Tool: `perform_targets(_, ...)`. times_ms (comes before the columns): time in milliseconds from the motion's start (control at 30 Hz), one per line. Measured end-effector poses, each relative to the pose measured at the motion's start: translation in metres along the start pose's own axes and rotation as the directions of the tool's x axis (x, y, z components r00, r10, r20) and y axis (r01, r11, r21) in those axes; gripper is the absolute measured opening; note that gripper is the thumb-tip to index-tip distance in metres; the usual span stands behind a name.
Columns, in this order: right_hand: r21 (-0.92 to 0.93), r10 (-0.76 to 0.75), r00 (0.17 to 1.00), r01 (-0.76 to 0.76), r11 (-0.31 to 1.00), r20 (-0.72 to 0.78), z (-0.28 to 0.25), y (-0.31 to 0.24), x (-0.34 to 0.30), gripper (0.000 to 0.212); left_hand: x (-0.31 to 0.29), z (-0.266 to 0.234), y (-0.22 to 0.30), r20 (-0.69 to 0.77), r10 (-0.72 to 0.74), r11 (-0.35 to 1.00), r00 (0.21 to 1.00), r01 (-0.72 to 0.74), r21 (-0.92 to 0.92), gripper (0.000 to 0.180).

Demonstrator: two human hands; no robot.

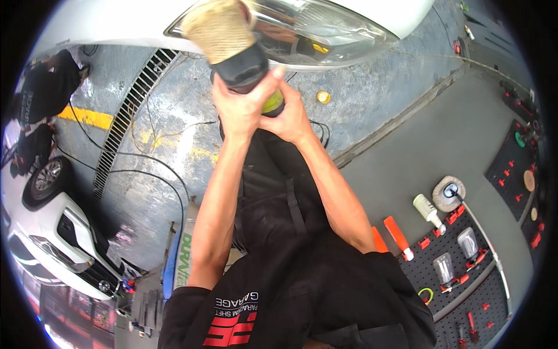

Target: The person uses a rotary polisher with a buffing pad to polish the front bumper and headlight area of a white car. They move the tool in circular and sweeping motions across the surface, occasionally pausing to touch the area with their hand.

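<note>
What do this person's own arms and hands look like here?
The left hand and right hand show no gloves or watch. The forearms are bare below short black sleeves; the matching shirt bears a red-and-white print.

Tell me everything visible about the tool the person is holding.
The tool has a cream, ridged, cloth-like cover, a black, plastic-looking middle and a yellow-green part below. It leans toward the picture's upper left, overlapping the headlight. The left hand and right hand grip it; whether it touches the car is unclear.
</note>
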State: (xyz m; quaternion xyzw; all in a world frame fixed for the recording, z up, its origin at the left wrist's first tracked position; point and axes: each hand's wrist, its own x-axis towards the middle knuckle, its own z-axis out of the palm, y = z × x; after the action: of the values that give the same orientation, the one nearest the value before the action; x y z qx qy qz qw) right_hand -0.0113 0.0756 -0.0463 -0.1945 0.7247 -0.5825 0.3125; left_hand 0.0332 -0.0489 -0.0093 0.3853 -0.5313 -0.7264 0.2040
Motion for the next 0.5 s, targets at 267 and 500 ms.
perform_targets(267,0.388,0.094,0.966,0.007,0.921,-0.242,-0.044,0.014,-0.049,0.092,-0.031,0.089,0.017,0.213,-0.016,0.806,0.977,-0.114,0.581,0.079)
perform_targets(500,0.426,0.166,0.966,-0.068,0.902,-0.198,-0.044,0.010,-0.056,0.093,-0.031,0.091,0.027,0.238,-0.068,0.780,0.969,-0.097,0.618,0.078)
